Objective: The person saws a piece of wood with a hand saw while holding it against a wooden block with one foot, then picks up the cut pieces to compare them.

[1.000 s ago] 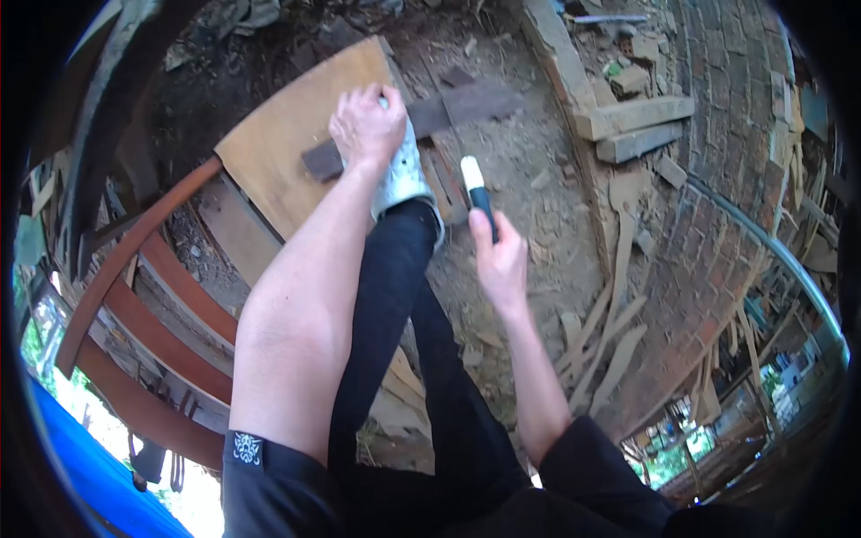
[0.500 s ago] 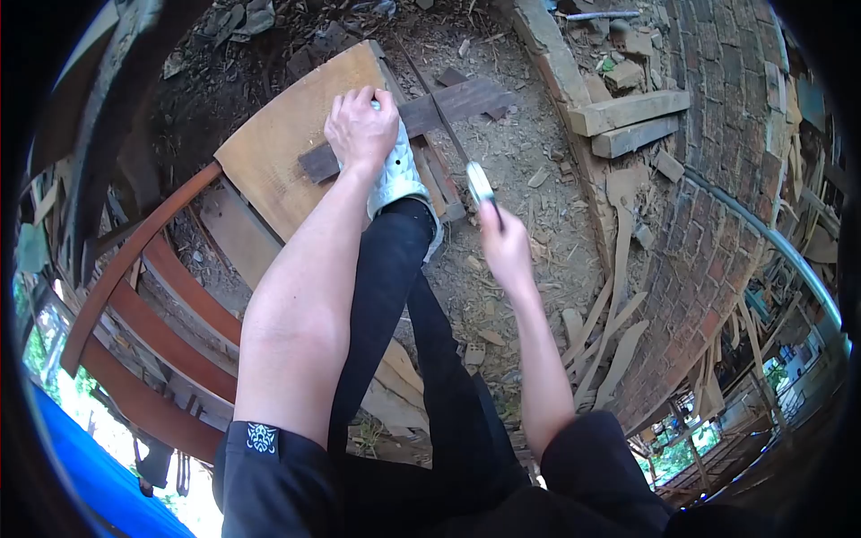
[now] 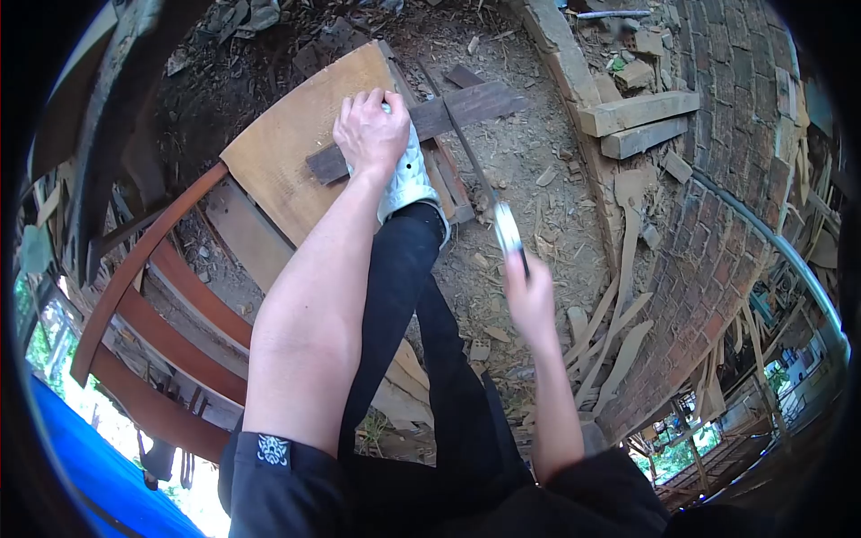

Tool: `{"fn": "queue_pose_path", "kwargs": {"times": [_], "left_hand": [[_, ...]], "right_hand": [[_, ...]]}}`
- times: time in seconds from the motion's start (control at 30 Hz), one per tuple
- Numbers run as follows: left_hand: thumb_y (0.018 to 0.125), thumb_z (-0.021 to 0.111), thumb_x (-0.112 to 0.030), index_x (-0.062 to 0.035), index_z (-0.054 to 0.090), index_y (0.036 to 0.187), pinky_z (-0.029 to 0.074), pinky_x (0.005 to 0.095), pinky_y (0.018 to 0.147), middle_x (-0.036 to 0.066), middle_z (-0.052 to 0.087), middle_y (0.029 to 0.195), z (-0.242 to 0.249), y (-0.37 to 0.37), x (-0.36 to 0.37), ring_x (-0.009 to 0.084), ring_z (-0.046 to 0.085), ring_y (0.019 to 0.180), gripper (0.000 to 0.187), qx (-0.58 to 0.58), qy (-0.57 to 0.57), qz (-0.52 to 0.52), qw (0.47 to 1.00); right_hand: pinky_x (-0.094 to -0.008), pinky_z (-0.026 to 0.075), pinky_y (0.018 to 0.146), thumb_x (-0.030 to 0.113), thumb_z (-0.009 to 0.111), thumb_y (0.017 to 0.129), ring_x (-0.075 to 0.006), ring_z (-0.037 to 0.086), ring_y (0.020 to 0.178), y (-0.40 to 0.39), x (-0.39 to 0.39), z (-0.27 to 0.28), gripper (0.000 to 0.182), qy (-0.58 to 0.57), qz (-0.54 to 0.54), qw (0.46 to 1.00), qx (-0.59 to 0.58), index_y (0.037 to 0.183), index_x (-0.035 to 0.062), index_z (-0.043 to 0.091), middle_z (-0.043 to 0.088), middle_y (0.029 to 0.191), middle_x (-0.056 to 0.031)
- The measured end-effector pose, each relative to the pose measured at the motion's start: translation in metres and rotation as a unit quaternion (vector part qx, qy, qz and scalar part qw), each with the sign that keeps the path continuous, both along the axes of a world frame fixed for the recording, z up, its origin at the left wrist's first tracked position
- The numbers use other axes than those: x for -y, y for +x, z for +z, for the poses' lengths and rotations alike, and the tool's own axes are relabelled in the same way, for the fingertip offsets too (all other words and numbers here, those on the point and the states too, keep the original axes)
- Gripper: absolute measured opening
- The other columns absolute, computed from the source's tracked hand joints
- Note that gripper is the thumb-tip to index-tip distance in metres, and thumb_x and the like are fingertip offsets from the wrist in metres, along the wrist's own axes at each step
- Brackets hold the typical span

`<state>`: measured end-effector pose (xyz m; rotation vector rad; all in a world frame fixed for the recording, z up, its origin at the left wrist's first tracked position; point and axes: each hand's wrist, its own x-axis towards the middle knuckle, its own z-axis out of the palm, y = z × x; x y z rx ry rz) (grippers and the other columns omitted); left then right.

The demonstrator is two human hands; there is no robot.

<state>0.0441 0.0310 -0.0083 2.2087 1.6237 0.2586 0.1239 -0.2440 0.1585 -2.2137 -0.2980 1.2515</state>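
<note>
My right hand (image 3: 531, 300) is closed around the handle of a handsaw (image 3: 507, 226). Its long, narrow dark blade slants up and away, crossing a dark wooden plank (image 3: 484, 101). The plank lies across a tan wooden panel (image 3: 287, 117), and its right end sticks out past the panel's edge. A white clog (image 3: 411, 179) on my foot rests over the plank. My left hand (image 3: 370, 134) presses down by the clog's toe and over the plank, fingers curled. What those fingers grip is hidden beneath the hand.
A reddish-brown slatted wooden frame (image 3: 170, 296) joins the panel at left. Dirt with wood scraps covers the ground. Two wooden blocks (image 3: 639, 112) lie by a brick wall (image 3: 717, 206) at right, with loose wood strips (image 3: 619, 350) nearby. A blue tarp (image 3: 90, 475) hangs lower left.
My right hand has drawn the saw back toward my body and slightly right, its blade still across the plank. The left hand stays in place on the clog and plank; the view shifted slightly.
</note>
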Motion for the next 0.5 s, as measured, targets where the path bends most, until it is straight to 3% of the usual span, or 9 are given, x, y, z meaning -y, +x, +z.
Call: {"fn": "queue_pose_path", "kwargs": {"times": [0.03,0.07,0.13,0.17,0.23,0.37,0.43,0.5], "left_hand": [[0.097,0.059,-0.032,-0.0074,0.079,0.09,0.057,0.0493,0.091,0.013,0.079,0.103,0.001,0.0,0.0,0.0347,0.071,0.103,0.033,0.0,0.003,-0.004,1.0],[0.097,0.059,-0.032,-0.0073,0.079,0.09,0.057,0.0493,0.09,0.013,0.079,0.102,0.001,0.0,0.0,0.0348,0.071,0.102,0.033,-0.006,-0.004,0.004,1.0],[0.097,0.059,-0.032,-0.0073,0.079,0.089,0.057,0.0493,0.09,0.013,0.079,0.102,0.002,0.004,-0.003,0.035,0.071,0.102,0.032,-0.008,-0.009,0.014,1.0],[0.097,0.059,-0.031,-0.0073,0.079,0.089,0.057,0.0493,0.09,0.013,0.079,0.102,0.001,0.004,-0.001,0.035,0.071,0.102,0.032,-0.015,-0.004,0.018,1.0],[0.097,0.059,-0.031,-0.0072,0.079,0.09,0.057,0.0493,0.089,0.013,0.078,0.101,0.0,0.007,-0.005,0.0351,0.071,0.101,0.032,-0.017,0.003,0.014,1.0],[0.097,0.059,-0.031,-0.0069,0.079,0.09,0.057,0.0496,0.09,0.014,0.078,0.101,-0.002,-0.003,-0.001,0.035,0.071,0.102,0.032,-0.025,0.002,0.003,1.0],[0.097,0.059,-0.031,-0.0066,0.078,0.089,0.057,0.0494,0.09,0.014,0.078,0.101,0.0,0.001,0.001,0.0344,0.071,0.102,0.033,-0.008,0.008,0.005,1.0],[0.097,0.059,-0.031,-0.0067,0.078,0.089,0.057,0.0492,0.09,0.014,0.078,0.102,0.002,0.002,-0.003,0.0342,0.071,0.102,0.033,-0.017,0.007,0.002,1.0]], "right_hand": [[-0.0354,0.042,0.059,0.041,0.062,0.111,-0.0125,0.048,0.063,0.009,-0.039,-0.032,0.046,0.013,-0.014,1.0,-0.006,0.094,-0.0026,0.068,0.052,0.064,-0.0074],[-0.0376,0.046,0.06,0.043,0.063,0.11,-0.0196,0.055,0.061,0.005,-0.068,-0.067,0.047,0.035,-0.014,0.999,0.02,0.097,-0.0023,0.068,0.058,0.066,-0.0124],[-0.0413,0.049,0.063,0.044,0.064,0.109,-0.0309,0.062,0.062,-0.007,-0.084,-0.077,0.047,-0.021,0.02,0.994,0.102,0.1,-0.0016,0.069,0.064,0.07,-0.0172],[-0.0413,0.049,0.063,0.044,0.064,0.109,-0.0309,0.062,0.062,-0.008,-0.072,-0.067,0.047,-0.024,0.024,0.994,0.101,0.1,-0.0016,0.069,0.064,0.07,-0.0172],[-0.0438,0.051,0.066,0.045,0.066,0.107,-0.0384,0.064,0.068,-0.015,-0.051,0.0,0.047,0.0,0.004,0.998,0.062,0.099,-0.0015,0.068,0.066,0.072,-0.0197],[-0.039,0.049,0.061,0.036,0.065,0.106,-0.0208,0.063,0.062,-0.039,0.052,0.102,0.038,-0.046,0.021,0.999,0.001,0.094,0.0001,0.067,0.059,0.066,-0.0125],[-0.0386,0.048,0.061,0.035,0.065,0.107,-0.0192,0.062,0.062,-0.033,0.041,0.087,0.038,-0.047,0.017,0.999,0.018,0.094,-0.0004,0.067,0.059,0.067,-0.0123],[-0.0378,0.048,0.062,0.032,0.063,0.108,-0.0178,0.06,0.062,-0.015,-0.001,0.034,0.037,-0.005,0.015,0.999,0.037,0.097,-0.0019,0.068,0.059,0.067,-0.0119]]}}
